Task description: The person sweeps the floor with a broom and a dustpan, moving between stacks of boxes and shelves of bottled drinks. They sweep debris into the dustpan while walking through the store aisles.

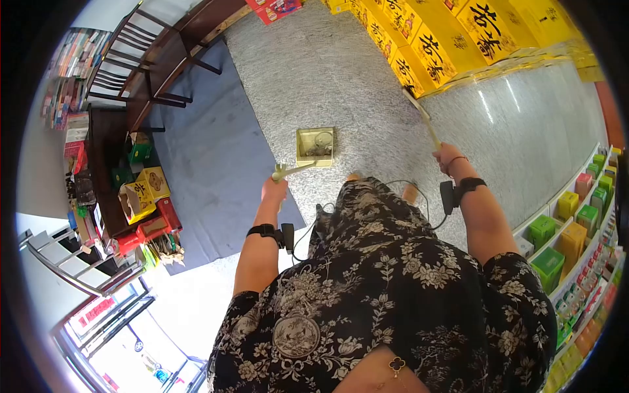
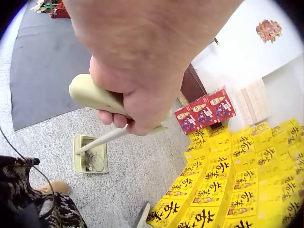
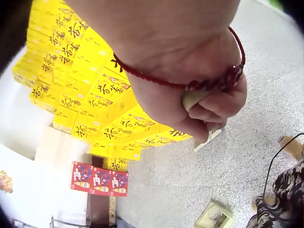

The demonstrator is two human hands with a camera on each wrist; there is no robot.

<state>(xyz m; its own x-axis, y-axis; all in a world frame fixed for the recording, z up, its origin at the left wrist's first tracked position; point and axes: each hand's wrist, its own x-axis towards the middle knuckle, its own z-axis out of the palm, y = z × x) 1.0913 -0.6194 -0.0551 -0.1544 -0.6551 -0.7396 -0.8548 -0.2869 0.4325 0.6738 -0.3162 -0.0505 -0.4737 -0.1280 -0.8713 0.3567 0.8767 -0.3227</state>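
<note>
My left hand (image 1: 274, 190) grips the pale handle end of a long-handled dustpan (image 1: 299, 149), its fingers curled round it in the left wrist view. The dustpan's box lies on the speckled floor in front of my feet, with grey dust and loose bits inside. My right hand (image 1: 448, 157) holds the pale handle of a broom (image 1: 430, 128), which slants forward and away from my body. In the left wrist view the broom's head (image 2: 142, 214) is on the floor, right by the lowest yellow boxes (image 2: 166, 211). My right hand covers most of the broom in the right wrist view.
Stacked yellow cartons (image 1: 452, 46) line the front right. Shelves of small boxes (image 1: 567, 242) stand at the right. A grey-blue mat (image 1: 209, 164) covers the left floor, beside dark wooden furniture (image 1: 108, 150) and red and yellow boxes. A red carton (image 1: 275, 10) is at the far end.
</note>
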